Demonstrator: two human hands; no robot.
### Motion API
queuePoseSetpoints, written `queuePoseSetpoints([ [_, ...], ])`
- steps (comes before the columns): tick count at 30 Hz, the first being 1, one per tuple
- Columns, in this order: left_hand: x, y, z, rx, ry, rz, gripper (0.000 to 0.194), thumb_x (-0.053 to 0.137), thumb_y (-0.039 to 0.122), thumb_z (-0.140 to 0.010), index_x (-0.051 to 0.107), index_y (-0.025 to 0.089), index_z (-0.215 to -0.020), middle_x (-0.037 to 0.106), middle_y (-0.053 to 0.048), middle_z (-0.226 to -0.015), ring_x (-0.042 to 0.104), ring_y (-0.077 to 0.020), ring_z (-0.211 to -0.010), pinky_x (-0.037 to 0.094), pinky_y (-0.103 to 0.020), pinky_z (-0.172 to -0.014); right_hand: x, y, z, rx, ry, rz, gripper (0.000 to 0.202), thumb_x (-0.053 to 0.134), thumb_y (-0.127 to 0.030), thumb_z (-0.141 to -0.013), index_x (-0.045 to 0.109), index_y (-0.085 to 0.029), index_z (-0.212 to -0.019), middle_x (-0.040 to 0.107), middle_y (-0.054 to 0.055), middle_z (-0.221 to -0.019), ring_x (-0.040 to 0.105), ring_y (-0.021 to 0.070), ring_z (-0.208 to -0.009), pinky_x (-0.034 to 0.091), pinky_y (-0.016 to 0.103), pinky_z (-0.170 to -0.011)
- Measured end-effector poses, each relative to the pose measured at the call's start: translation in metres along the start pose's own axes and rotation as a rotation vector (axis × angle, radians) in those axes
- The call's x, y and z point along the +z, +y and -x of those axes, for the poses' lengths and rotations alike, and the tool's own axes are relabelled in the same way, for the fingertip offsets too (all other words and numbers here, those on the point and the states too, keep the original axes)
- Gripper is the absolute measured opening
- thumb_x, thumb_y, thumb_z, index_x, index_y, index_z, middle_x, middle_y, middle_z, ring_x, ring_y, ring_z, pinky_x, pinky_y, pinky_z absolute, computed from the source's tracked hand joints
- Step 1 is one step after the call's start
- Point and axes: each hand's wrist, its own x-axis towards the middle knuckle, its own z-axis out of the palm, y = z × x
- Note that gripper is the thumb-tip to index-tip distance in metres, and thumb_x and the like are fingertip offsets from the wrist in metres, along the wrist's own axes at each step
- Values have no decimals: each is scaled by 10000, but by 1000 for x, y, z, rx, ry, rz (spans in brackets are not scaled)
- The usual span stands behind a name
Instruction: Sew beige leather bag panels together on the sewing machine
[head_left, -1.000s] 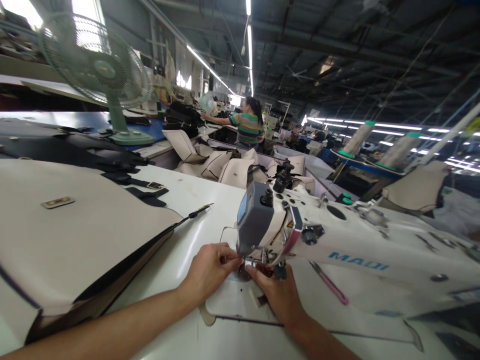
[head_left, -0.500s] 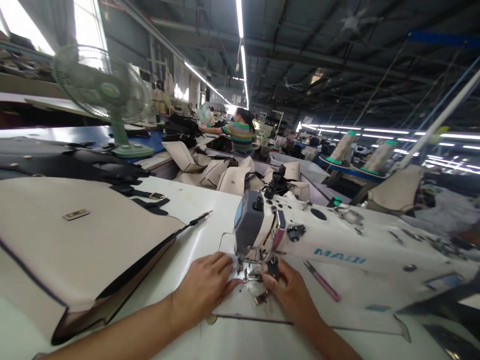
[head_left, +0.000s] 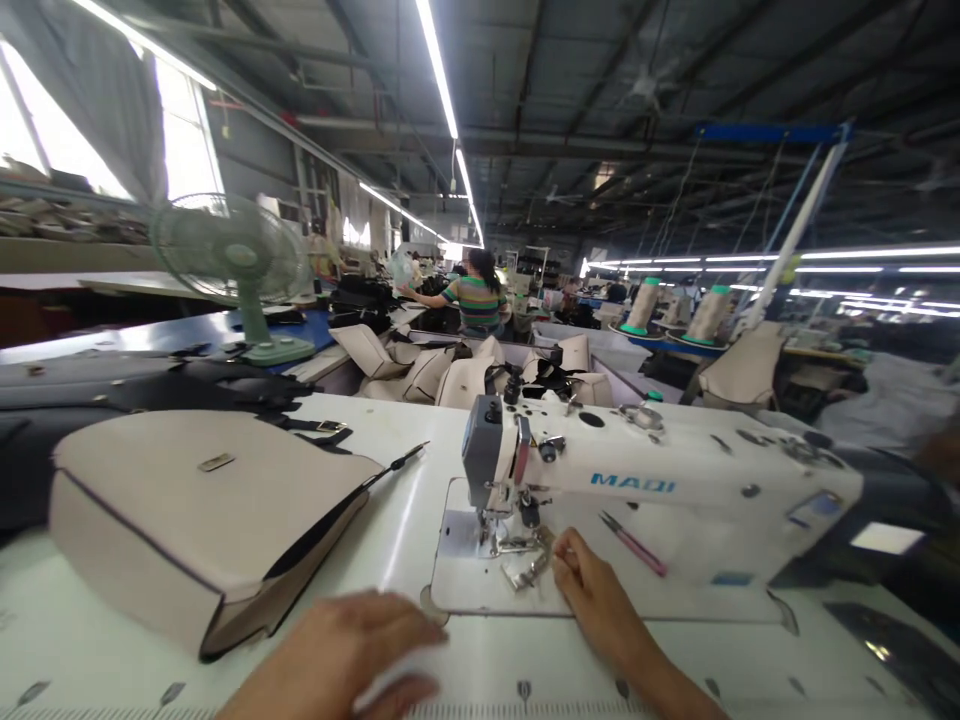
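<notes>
My left hand (head_left: pixel 349 645) is low over the front of the white table, slightly blurred, its thumb apart from the fingers and nothing visible in it. My right hand (head_left: pixel 596 595) rests beside the needle area of a white sewing machine (head_left: pixel 705 485), its fingers curled together; whatever they may pinch is hidden. Just left of those fingers is a metal guide (head_left: pixel 527 568) by the presser foot. Pink-handled thread snips (head_left: pixel 636 545) lie under the machine's arm. A beige bag (head_left: pixel 217 500) with black edging lies to my left.
Black strapped pieces (head_left: pixel 180 385) lie behind the bag. A green fan (head_left: pixel 251 270) stands back left. Beyond the table, several beige bag pieces (head_left: pixel 457 380) are heaped. A person in a striped shirt (head_left: pixel 476 300) stands farther back. Thread cones (head_left: pixel 709 315) stand at right.
My left hand has left the needle area and come back toward me. My right hand has drawn slightly away from the needle, to the right. The camera view has shifted.
</notes>
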Motion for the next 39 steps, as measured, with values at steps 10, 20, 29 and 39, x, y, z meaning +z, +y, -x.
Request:
queuePoseSetpoints([
  [10, 39, -23, -105, -242, 377, 161, 227, 582, 308, -796, 740, 191, -909, 692, -49, -827, 620, -210, -772, 430, -281, -716, 6, -22, 5, -6, 23, 20, 112, 425, -282, -854, 454, -203, -781, 429, -62, -593, 430, 137, -559, 279, 238, -558],
  [20, 61, -19, -115, -242, 465, 106, 222, 584, 371, -835, 700, 190, -781, 675, -19, -786, 608, -183, -734, 430, -290, -712, 2, -18, 13, -34, 8, -48, 59, 448, -204, -840, 459, -196, -782, 398, -80, -555, 381, 109, -517, 259, 213, -521],
  [29, 69, -21, -118, -239, 501, -27, 251, 540, 358, -899, 601, 159, -757, 607, -10, -782, 578, -162, -753, 436, -310, -749, 6, -26, 2, 2, -7, -151, 62, 479, -155, -818, 498, -180, -764, 486, -65, -538, 435, 99, -484, 299, 187, -482],
  [39, 79, -23, -125, -343, 375, -158, 223, 539, 316, -905, 579, 148, -764, 597, -2, -750, 568, -148, -698, 452, -306, -685, 30, -29, -33, -1, 92, -79, 93, 472, -110, -842, 493, -188, -796, 588, -41, -613, 551, 107, -514, 374, 173, -504],
])
